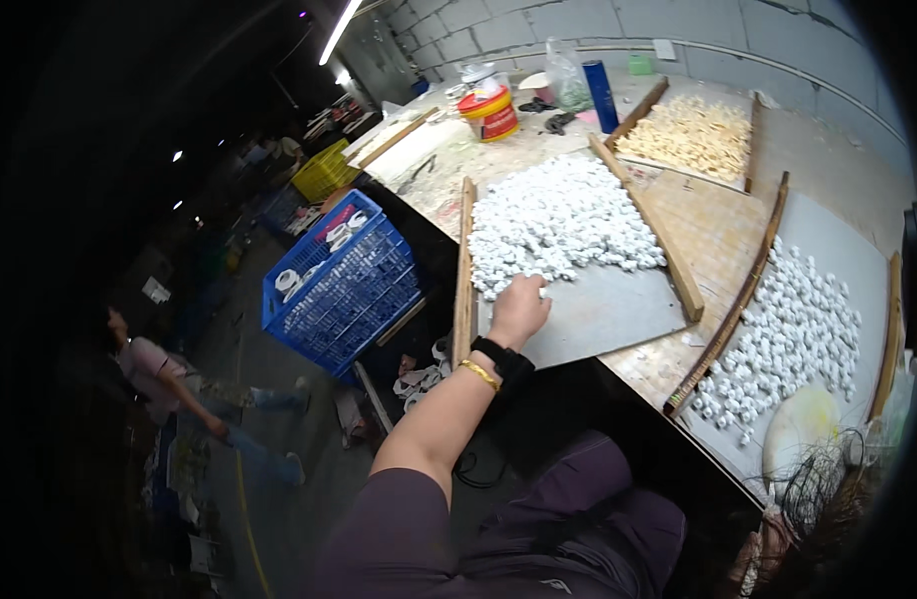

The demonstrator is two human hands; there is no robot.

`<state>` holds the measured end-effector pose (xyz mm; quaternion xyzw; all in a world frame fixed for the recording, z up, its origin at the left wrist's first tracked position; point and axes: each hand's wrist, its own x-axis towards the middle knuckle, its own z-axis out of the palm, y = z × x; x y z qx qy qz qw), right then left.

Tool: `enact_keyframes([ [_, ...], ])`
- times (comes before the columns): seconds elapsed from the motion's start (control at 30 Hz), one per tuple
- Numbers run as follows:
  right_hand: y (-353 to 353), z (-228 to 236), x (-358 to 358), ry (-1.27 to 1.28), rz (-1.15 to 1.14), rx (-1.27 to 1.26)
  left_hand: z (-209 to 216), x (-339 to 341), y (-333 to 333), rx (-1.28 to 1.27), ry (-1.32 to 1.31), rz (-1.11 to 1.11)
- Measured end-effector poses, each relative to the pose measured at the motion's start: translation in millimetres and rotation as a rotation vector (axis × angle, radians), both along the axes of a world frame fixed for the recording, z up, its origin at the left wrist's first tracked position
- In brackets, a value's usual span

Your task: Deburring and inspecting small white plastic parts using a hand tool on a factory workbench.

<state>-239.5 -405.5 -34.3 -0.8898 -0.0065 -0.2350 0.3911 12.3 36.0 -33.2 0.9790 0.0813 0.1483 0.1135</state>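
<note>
My left hand point(519, 311) reaches to the near edge of a heap of small white knobby pieces point(563, 215) on a grey board point(608, 309). Its fingers are bent together, and a small white piece point(543, 293) shows at the fingertips. The wrist carries a black watch and a gold bracelet. Wooden strips point(465, 270) border the board on its left and right. My right hand does not show.
Beside it lie a board of similar white pieces point(788, 329) and a tray of cream-coloured pieces point(693, 138). A blue crate point(344, 285) stands left, a red-and-yellow bucket point(488, 113) behind. One person point(169, 379) is at far left; dark hair point(823, 499) shows at lower right.
</note>
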Motion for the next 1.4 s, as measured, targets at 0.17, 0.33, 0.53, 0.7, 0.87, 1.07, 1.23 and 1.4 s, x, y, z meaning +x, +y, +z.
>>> enact_keyframes([
  [0.17,7,6,3,-0.007,0.037,-0.025,-4,19,9,0.096,0.135,-0.015],
  [0.33,9,7,16,-0.002,0.031,-0.047,-13,32,6,0.077,0.051,-0.003],
  [0.53,15,10,14,0.002,0.049,-0.051,-20,40,20,0.13,0.083,0.11],
  [0.7,8,9,9,-0.018,0.044,-0.067,-20,45,19,0.083,0.079,0.063],
  [0.87,7,7,8,-0.016,0.046,-0.053,20,13,16,-0.922,0.046,0.12],
  [1.07,-6,-10,-7,0.022,-0.058,-0.06,43,-37,-25,-1.906,0.247,-0.175],
  [1.23,3,12,1,0.012,0.055,0.082,35,-64,-73,-2.026,0.367,-0.271],
  [1.4,-5,9,-3,-0.068,0.037,0.046,40,-83,-121,-1.906,0.385,-0.357],
])
